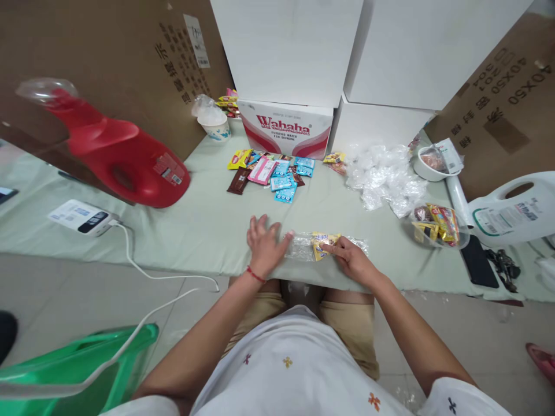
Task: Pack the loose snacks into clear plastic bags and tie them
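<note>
On the light green cloth in front of me lies a clear plastic bag (300, 247), flat and stretched sideways. A small yellow snack packet (319, 238) is on or inside its right part; I cannot tell which. My right hand (356, 263) has its index finger across the packet, with the other fingers curled at its right edge. My left hand (265, 245) is open at the bag's left end, fingers spread and the thumb near the plastic. Beyond the hands sits a pile of wrapped snacks, with blue sachets (282, 182), a pink packet (262, 170) and a dark brown packet (239, 180).
Crumpled clear bags (384, 173) are heaped at the back right. A clear bowl of snacks (440, 226), a black phone (478, 263) and a white jug (515, 208) stand right. Left are a red jug (130, 162) and a power bank (82, 218) with a cable. Boxes (286, 128) line the back.
</note>
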Tool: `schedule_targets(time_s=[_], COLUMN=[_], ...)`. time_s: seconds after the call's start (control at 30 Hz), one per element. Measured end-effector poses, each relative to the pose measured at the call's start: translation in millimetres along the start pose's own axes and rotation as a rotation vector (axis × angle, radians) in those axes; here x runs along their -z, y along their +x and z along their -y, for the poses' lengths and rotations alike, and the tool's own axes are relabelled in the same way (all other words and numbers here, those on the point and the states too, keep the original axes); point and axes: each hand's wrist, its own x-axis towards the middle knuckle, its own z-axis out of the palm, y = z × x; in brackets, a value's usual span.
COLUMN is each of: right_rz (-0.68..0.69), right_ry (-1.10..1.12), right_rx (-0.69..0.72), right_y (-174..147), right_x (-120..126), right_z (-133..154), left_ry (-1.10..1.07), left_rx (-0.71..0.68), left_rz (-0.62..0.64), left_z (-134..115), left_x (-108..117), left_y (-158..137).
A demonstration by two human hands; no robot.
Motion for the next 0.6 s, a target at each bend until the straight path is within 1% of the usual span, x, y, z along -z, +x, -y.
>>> schedule_targets(time_s=[0.07,0.1,0.17,0.23,0.3,0.37,0.43,0.5,0.53,0.57,0.6], right_rz=[0.001,0.002,0.009,0.016,0.025,0.034,0.048,0.061,0.071,0.082,0.09], right_ry=[0.007,0.011,0.021,0.038,0.055,0.065,0.059,0.042,0.034,0.032,0.04], right_rx=[-0.015,-0.02,-0.026,-0.03,-0.033,-0.037,-0.039,-0.032,-0.026,-0.019,-0.01], right_y=[0,1,2,4,6,9,11,12,12,11,10], right_x=[0,0,1,2,2,1,1,0,1,2,5], right_z=[0,0,1,1,1,2,3,6,8,10,12], left_ry=[0.055,0.046,-0.051,-0.27,-0.585,-0.888,-1.081,-1.134,-1.11,-1.055,-0.973], left_rx=[-0.09,-0.119,-0.098,-0.002,0.147,0.306,0.422,0.454,0.437,0.39,0.315], left_rz=[0.127,0.187,0.28,0.373,0.467,0.555,0.612,0.646,0.643,0.625,0.592], left_z=[-12,-15,-17,-17,-23,-36,-52,-67,-72,-75,-77], left_x=[1,2,8,12,14,9,0,-13,-20,-26,-32], left_y=[2,2,3,6,10,14,17,18,17,15,13])
